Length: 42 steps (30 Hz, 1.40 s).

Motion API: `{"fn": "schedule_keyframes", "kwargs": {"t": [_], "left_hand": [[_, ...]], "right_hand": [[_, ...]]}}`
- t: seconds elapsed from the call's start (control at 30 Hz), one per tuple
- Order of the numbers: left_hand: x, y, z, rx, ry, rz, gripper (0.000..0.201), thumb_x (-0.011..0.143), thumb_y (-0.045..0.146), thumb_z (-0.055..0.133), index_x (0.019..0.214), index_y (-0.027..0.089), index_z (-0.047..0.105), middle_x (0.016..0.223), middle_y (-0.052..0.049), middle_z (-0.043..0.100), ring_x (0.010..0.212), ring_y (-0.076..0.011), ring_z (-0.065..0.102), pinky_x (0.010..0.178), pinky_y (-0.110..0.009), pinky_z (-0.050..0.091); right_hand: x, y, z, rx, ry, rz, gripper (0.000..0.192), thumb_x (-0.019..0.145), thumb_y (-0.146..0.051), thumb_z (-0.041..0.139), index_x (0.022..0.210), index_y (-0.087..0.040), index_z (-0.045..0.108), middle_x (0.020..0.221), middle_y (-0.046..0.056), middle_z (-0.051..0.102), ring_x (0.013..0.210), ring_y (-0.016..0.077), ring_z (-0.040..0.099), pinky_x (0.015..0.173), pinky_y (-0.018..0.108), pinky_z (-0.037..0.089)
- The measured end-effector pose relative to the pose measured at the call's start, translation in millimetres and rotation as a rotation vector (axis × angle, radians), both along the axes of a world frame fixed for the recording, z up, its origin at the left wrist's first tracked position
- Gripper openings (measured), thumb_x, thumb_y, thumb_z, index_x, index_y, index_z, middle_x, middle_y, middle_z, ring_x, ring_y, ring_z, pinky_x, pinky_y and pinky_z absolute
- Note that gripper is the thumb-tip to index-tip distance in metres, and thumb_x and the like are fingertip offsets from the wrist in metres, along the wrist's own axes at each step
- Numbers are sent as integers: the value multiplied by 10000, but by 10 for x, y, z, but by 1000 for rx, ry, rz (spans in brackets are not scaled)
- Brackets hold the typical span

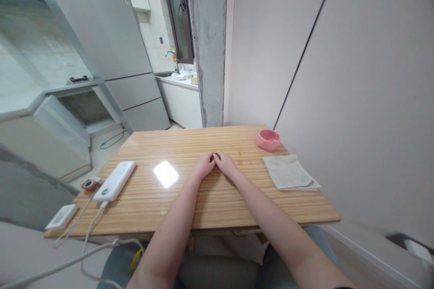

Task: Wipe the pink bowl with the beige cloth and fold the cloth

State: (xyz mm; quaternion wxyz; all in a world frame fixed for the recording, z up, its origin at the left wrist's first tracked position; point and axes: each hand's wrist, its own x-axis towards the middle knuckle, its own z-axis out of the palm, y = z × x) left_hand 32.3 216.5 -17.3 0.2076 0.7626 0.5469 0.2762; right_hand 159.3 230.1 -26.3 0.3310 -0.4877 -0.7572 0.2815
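Head view looks down on one wooden table (203,207), the largest thing near the person, with its slatted top running side to side against a pale wall. Behind it stand one tall grey refrigerator (108,40) and one rough concrete pillar (208,45); past the pillar is one counter with a single tap (171,56).

Two bare forearms reach across the tabletop from the near edge. The left hand (204,165) and the right hand (225,165) lie flat on the wood at the middle of the table, fingertips touching each other; both are loosely curled and hold nothing.

Right of the hands lies one folded beige cloth (290,172), well apart from them, and just behind it, near the far right corner, sits one pink bowl (268,139).

On the left side of the table lies one white power bank (115,180), with two white cables running off the near edge from it. Beside its near end is one small round red-rimmed object (90,184), too small to name. At the near left corner lies one small flat white device (62,216).
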Motion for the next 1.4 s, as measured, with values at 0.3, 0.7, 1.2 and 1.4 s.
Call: {"fn": "schedule_keyframes", "kwargs": {"t": [0.3,0.7,1.2,1.4], "left_hand": [[36,4,-33,-25,-3,6,324,863,184,452,1128,147,633,1153,-107,675,1091,-209,600,961,-333,446],[57,-36,40,-36,32,19,329,869,182,444,1138,153,630,1158,-101,674,1080,-223,604,944,-347,453],[45,-14,2,-31,16,7,327,857,161,456,1133,141,630,1150,-114,675,1061,-224,612,944,-347,455],[48,-13,2,-36,35,21,329,857,162,452,1133,145,628,1151,-104,676,1057,-227,613,937,-346,458]], "right_hand": [[47,10,-32,-19,-17,-25,244,906,-215,430,998,-165,650,1021,93,700,952,195,625,850,298,452],[42,-28,33,-55,-26,-30,258,908,-205,422,1028,-145,642,1078,117,690,1014,206,615,893,310,442],[37,-18,3,-48,-22,-41,242,906,-201,427,1002,-162,646,1047,93,697,977,189,616,864,296,446],[35,-15,-5,-45,-6,-35,235,902,-195,432,989,-176,649,1041,81,698,974,182,615,864,291,445]]}}
